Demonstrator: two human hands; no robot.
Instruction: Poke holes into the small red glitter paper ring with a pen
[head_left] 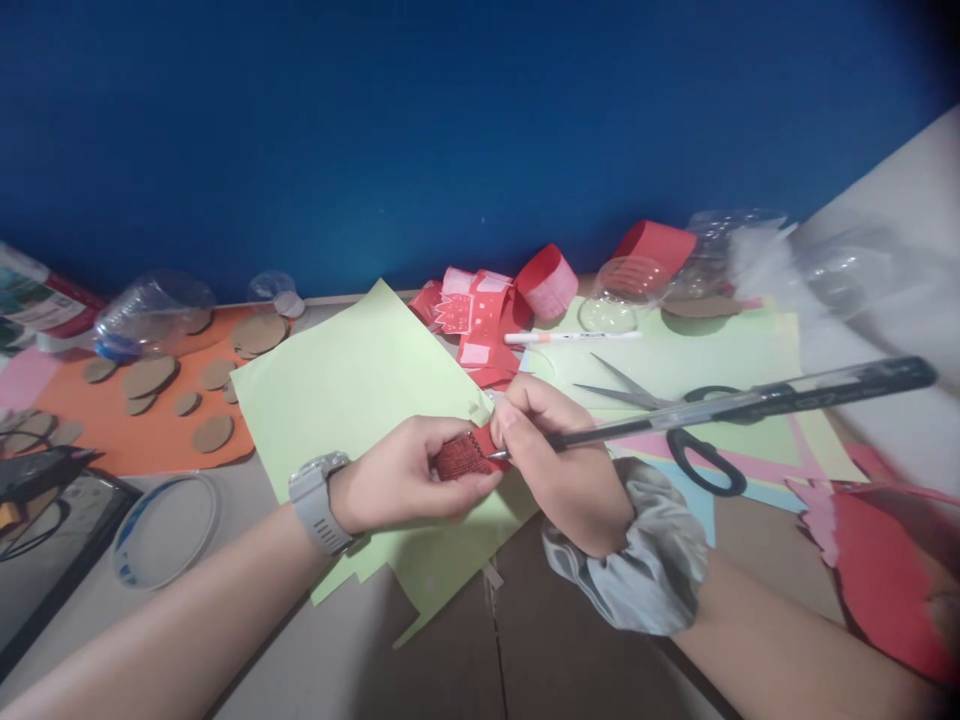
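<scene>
My left hand, with a grey watch on its wrist, grips a small red piece covered in dark pen marks between thumb and fingers. Close against it on the right, my right hand is closed, with a black pen running out of it to the right. The pen's tip touches or nearly touches the red piece's right part. Beneath both hands lies a light green sheet. A grey-green scrunchie circles my right wrist.
Black-handled scissors lie open at the right. Red and pink paper rings and a white marker sit behind my hands. Cardboard discs rest on orange paper at the left, near a tape roll.
</scene>
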